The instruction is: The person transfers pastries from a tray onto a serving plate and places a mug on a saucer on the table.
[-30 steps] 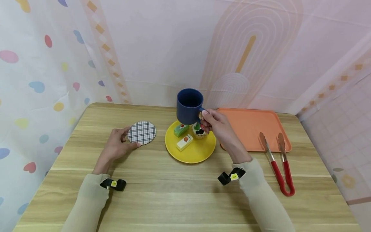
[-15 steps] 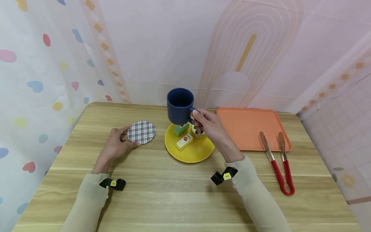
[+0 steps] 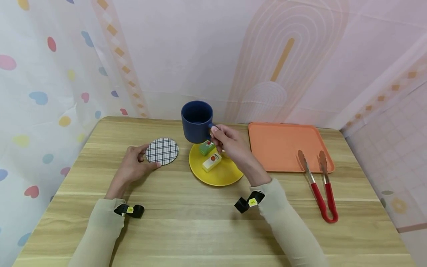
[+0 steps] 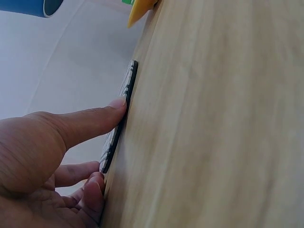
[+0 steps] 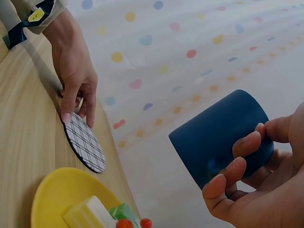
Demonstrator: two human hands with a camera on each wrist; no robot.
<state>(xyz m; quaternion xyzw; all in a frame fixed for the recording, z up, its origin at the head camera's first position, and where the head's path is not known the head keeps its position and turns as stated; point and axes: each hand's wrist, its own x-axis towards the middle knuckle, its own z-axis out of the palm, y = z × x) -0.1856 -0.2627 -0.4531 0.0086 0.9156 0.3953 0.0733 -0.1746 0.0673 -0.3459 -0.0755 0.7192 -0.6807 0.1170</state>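
Note:
My right hand (image 3: 233,146) grips the handle of a dark blue mug (image 3: 194,129), holding it upright in the air above the far edge of a yellow plate (image 3: 217,180). On that plate lie a white cake slice (image 3: 211,162) and a green cake slice (image 3: 205,148); the right hand covers most of whatever lies on its right side. To the left, a round plaid coaster (image 3: 162,151) lies on the table. My left hand (image 3: 132,166) pinches its rim, the thumb (image 4: 97,122) on the near side and the fingers on the left side.
An orange tray (image 3: 277,148) lies at the back right. Red-handled tongs (image 3: 328,198) rest with their tips on its front edge. A patterned curtain (image 3: 186,55) rises behind the wooden table (image 3: 186,230).
My right hand has carried the mug left across the plate, toward the coaster, covering the cupcake that showed earlier. The left hand and coaster stay in place.

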